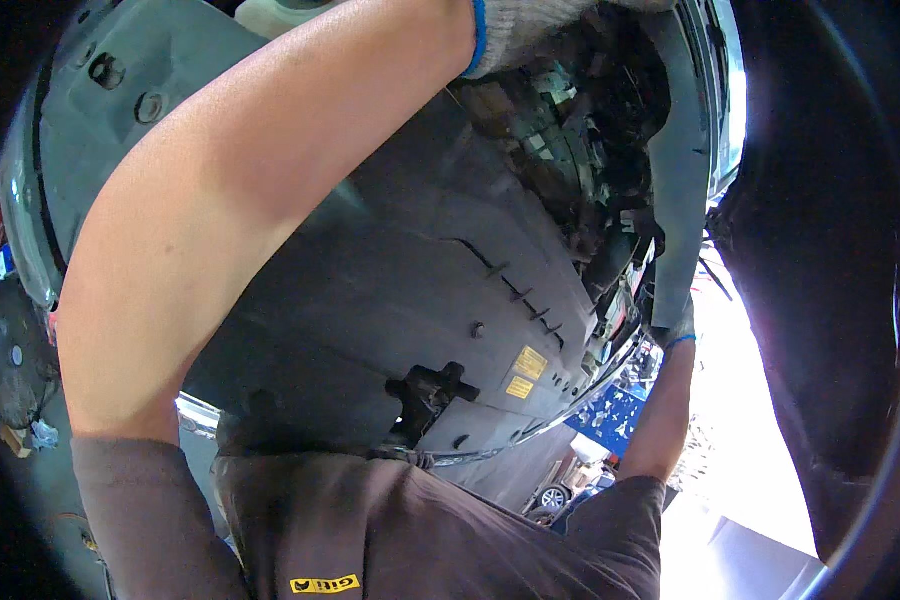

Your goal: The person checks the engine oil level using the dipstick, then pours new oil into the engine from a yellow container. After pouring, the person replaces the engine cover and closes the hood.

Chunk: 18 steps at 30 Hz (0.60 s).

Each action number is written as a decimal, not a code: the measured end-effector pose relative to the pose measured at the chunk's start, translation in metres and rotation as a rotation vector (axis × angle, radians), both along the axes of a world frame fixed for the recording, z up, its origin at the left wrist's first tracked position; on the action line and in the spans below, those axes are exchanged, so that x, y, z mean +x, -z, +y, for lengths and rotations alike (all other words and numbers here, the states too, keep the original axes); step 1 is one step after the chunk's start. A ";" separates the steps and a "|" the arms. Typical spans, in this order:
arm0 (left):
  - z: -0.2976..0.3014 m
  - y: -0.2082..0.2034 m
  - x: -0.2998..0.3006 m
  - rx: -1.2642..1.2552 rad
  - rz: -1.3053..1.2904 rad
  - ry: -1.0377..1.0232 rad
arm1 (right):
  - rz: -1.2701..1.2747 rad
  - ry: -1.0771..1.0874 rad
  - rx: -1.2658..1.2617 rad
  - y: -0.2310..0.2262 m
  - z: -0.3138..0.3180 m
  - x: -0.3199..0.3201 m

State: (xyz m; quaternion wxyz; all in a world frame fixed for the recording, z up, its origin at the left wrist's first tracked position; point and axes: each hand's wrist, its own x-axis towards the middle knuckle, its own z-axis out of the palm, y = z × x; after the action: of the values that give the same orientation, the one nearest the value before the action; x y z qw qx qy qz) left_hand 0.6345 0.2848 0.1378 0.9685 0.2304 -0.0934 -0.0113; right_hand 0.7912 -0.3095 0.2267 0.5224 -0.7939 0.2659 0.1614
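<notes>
My left arm reaches from the lower left across the view to the top edge. My left hand (pixel 540 35), in a grey knit glove with a blue cuff, is over the far part of an open engine bay (pixel 580 130); its fingers are hidden or cut off by the top edge. At the right, my right hand (pixel 682 324) wears a similar glove and is at the lower end of a long grey-green panel (pixel 678 200). That panel and dark parts mostly hide its fingers, so I cannot see whether it grips anything. Below my left forearm spreads a large black plastic cover (pixel 370 290).
Two yellow labels (pixel 525 370) and a black latch-like part (pixel 430 395) are on the cover near my body. A grey-green painted car body panel (pixel 160 70) fills the upper left. A dark raised panel (pixel 830 250) stands at the right. A wheel (pixel 552 497) shows beyond the front edge.
</notes>
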 end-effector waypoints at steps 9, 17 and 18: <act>-0.009 -0.042 0.009 0.076 0.173 0.046 | -0.078 -0.036 -0.064 -0.012 0.022 -0.014; -0.012 -0.024 0.016 0.055 -0.059 -0.087 | 0.004 0.047 -0.089 -0.016 0.033 -0.021; -0.011 -0.020 0.014 0.068 -0.036 -0.113 | 0.008 0.042 -0.103 -0.016 0.031 -0.020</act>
State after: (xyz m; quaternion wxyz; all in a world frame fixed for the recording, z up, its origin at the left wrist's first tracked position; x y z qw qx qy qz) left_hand 0.6483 0.2739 0.1577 0.9574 0.2684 -0.0971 0.0441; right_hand 0.7707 -0.2786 0.2424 0.4831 -0.8133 0.2927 0.1397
